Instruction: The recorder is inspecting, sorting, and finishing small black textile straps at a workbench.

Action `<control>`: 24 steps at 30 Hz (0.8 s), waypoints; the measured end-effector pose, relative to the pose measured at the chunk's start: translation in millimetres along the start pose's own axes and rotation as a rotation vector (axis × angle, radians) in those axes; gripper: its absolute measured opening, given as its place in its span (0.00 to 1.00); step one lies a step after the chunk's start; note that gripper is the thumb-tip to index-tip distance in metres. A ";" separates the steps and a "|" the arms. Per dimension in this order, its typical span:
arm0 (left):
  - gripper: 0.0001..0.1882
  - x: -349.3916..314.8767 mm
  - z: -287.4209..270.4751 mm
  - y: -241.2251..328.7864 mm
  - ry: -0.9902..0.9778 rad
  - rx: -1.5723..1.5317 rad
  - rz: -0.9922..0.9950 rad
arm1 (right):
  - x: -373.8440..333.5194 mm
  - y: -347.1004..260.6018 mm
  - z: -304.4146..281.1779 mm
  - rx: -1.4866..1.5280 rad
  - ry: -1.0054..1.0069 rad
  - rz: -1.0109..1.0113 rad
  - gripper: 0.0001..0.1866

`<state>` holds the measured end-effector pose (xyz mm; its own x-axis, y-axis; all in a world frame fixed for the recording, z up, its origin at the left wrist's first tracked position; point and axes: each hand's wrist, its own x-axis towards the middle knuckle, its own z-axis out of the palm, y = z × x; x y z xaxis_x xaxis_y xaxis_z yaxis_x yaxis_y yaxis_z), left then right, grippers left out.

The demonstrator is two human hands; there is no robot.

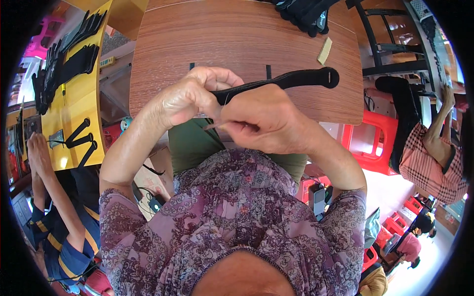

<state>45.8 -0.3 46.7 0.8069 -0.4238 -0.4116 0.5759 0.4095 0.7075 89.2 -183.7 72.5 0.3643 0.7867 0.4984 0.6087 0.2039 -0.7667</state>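
Observation:
A black strap (301, 78) with a rounded, slotted end runs across in front of me above the table's near edge. My left hand (195, 96) is closed, its fingers pinching the strap's other end. My right hand (266, 121) is curled into a fist just below the strap, close against my left fingertips. From its grip a thin, pointed brownish piece (211, 127) sticks out to the left; its kind is hard to make out. Between the hands a fine thread seems to show at the strap. The fingers hide most of that spot.
The brown wooden table (222, 34) bears a pile of black straps (308, 17) at its far right and a small yellowish block (325, 51). At left, a co-worker's hands (39, 153) are at a yellow table (74, 108) with black straps. A red stool (373, 143) stands at right.

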 end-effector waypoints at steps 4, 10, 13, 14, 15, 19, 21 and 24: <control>0.29 -5.4 18.4 10.5 -0.049 0.483 -0.038 | -4.3 1.5 6.3 0.049 -0.050 -0.080 0.08; 0.13 -7.0 17.4 0.0 0.172 0.354 0.013 | -12.9 6.2 -4.5 -0.176 0.022 0.031 0.08; 0.09 -20.8 27.0 -0.5 0.312 0.376 0.007 | -27.8 4.0 -15.6 -0.218 0.074 0.131 0.07; 0.08 -23.0 27.4 -1.7 0.341 0.391 0.008 | -32.6 2.4 -19.0 -0.236 0.067 0.160 0.06; 0.09 -27.6 14.5 -11.4 0.357 0.321 0.097 | -35.2 -0.5 -24.6 -0.225 0.063 0.148 0.06; 0.12 -43.2 -6.3 -25.5 0.485 0.356 0.243 | -47.4 -1.1 -41.2 -0.078 0.179 0.494 0.05; 0.12 -37.8 1.8 -25.4 0.488 0.314 0.211 | -45.4 -0.7 -41.8 0.043 0.156 0.637 0.03; 0.11 -33.5 7.9 -23.4 0.496 0.295 0.177 | -34.7 3.4 -34.1 0.179 0.172 0.682 0.11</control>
<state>4.2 -2.1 48.5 0.8930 0.0865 -0.4416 0.4238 0.1682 0.8900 102.7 -230.2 66.4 0.7363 0.6731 -0.0692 0.0868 -0.1954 -0.9769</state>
